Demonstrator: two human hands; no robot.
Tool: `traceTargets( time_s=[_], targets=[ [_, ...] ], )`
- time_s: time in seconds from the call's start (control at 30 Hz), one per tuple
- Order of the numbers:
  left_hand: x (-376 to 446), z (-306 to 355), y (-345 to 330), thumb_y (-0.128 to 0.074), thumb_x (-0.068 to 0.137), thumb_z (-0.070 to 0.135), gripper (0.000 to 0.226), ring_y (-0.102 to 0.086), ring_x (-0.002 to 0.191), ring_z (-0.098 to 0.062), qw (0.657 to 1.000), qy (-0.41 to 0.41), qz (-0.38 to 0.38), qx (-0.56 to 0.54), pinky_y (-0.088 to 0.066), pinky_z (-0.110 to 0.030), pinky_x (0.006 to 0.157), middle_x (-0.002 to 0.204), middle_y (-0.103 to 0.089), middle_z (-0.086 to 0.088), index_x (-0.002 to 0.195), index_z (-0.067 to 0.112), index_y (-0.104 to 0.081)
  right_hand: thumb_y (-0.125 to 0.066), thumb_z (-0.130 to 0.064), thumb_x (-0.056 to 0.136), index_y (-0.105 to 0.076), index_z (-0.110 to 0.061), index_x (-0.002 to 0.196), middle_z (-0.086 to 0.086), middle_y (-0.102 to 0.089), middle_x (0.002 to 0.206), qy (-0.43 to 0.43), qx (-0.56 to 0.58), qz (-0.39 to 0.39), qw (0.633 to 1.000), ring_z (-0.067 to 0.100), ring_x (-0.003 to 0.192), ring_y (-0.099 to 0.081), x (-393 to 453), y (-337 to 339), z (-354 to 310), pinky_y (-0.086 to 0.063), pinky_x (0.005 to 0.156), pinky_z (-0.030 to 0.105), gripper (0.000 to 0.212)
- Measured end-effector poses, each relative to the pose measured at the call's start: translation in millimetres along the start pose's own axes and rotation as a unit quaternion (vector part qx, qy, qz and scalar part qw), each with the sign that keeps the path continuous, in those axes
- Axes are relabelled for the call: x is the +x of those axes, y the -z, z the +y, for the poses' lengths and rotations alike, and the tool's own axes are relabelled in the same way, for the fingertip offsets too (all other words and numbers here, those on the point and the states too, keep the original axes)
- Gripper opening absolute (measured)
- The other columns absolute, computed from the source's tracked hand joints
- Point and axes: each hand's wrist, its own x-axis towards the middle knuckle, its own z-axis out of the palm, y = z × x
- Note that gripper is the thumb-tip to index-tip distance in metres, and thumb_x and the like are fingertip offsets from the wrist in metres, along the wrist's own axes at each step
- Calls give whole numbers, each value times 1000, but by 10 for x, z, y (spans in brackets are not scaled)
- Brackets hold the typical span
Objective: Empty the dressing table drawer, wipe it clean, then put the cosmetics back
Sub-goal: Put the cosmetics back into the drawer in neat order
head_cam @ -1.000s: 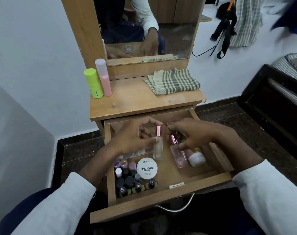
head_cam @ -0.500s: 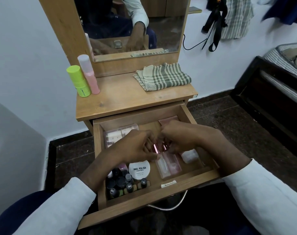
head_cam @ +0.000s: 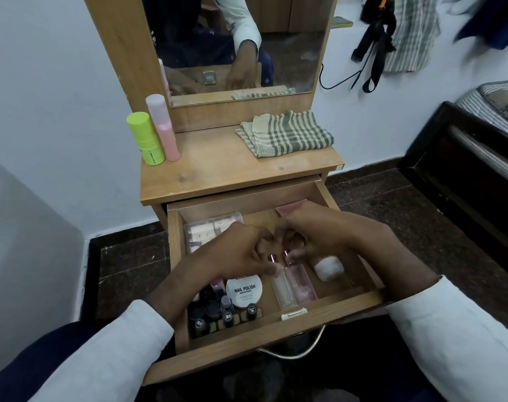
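In the open drawer [head_cam: 276, 340] our left hand [head_cam: 235, 253] pinched the clear bottle [head_cam: 283, 291] at its pink cap. Our right hand [head_cam: 313, 236] pinched the pink bottle [head_cam: 303, 285] just beside it. The checked cloth [head_cam: 287, 133] lay folded on the table [head_cam: 218, 169].

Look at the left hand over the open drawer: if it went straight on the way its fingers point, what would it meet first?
Probably the right hand: the left hand points rightward, its fingertips nearly meeting the other's above the clear glass bottle with a pink cap. Depth is unclear, so it might pass beside.
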Motion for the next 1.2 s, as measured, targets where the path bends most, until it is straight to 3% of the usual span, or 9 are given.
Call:
traceTargets(
  time_s=[0.07, 0.17, 0.27, 0.4, 0.57, 0.73, 0.8, 0.93, 1.2],
  targets=[
    [14, -32, 6, -81, 86, 52, 59, -67, 73, 8, 999, 9, 34, -18, -49, -10, 67, 83, -71, 15, 133, 18, -67, -80, -26, 90, -74, -21, 108, -9, -75, 97, 15, -34, 77, 996, 4, 84, -64, -3, 24, 38, -39, 69, 9, 20],
    [12, -70, 74, -79, 92, 43, 43, -73, 77, 0, 997, 4, 65, -44, -57, -19, 77, 89, -76, 9, 125, 17, -72, -77, -25, 91, -72, -20, 107, -5, -78, 96, 26, -38, 178, 983, 12, 88, -71, 30, 27, 30, -46, 71, 18, 17],
    [-63, -83, 195, -78, 95, 33, 26, -75, 76, 0, 993, -9, 84, -83, -61, -23, 75, 86, -79, 8, 116, 17, -75, -78, -24, 91, -69, -19, 115, -7, -78, 98, 31, -25, 275, 961, 8, 85, -71, 102, 21, -65, -37, 70, 5, 26],
    [-207, -161, 378, -75, 98, 27, 15, -70, 77, -3, 978, -43, 199, -55, -59, -26, 70, 86, -75, 10, 109, 18, -76, -78, -18, 90, -72, -16, 111, -6, -75, 89, 54, 16, 411, 910, 6, 78, -67, 240, 125, -342, -48, 69, 15, 22],
    [-445, -235, 662, -73, 98, 11, 4, -61, 75, -9, 889, -125, 439, 47, -49, -20, 68, 90, -70, 4, 102, 12, -74, -75, -17, 91, -71, -13, 109, -6, -72, 91, 80, 75, 505, 856, 10, 84, -66, 532, 217, -722, -55, 74, 29, 18],
    [-564, -487, 947, -71, 96, 9, 22, -63, 93, -19, 779, -24, 627, 17, -55, -33, 75, 110, -64, -5, 118, 7, -67, -74, -30, 94, -64, -17, 130, -6, -69, 114, 66, 142, 498, 853, 6, 100, -65, 944, 460, -1004, -56, 80, 28, 40],
    [-530, -643, 1020, -73, 95, 17, 44, -61, 112, -16, 769, 35, 636, -42, -56, -34, 89, 129, -59, -3, 136, 10, -58, -71, -33, 97, -52, -15, 147, -2, -67, 132, 55, 149, 469, 869, 8, 114, -65, 1131, 504, -1060, -57, 90, 28, 56],
    [-455, -818, 1073, -69, 100, 37, 65, -56, 129, -12, 803, 109, 579, -88, -51, -41, 108, 149, -53, 1, 155, 17, -42, -65, -31, 103, -24, -14, 165, 2, -49, 160, 55, 211, 380, 899, 12, 142, -52, 1366, 547, -1123, -45, 114, 30, 76],
    [-424, -754, 1056, -72, 99, 31, 49, -67, 116, -10, 824, 67, 559, -61, -58, -36, 98, 134, -69, 6, 145, 20, -58, -76, -24, 95, -59, -17, 136, -9, -72, 120, 31, 260, 456, 850, 1, 104, -70, 1472, 477, -1121, -61, 87, 29, 45]
  ],
)
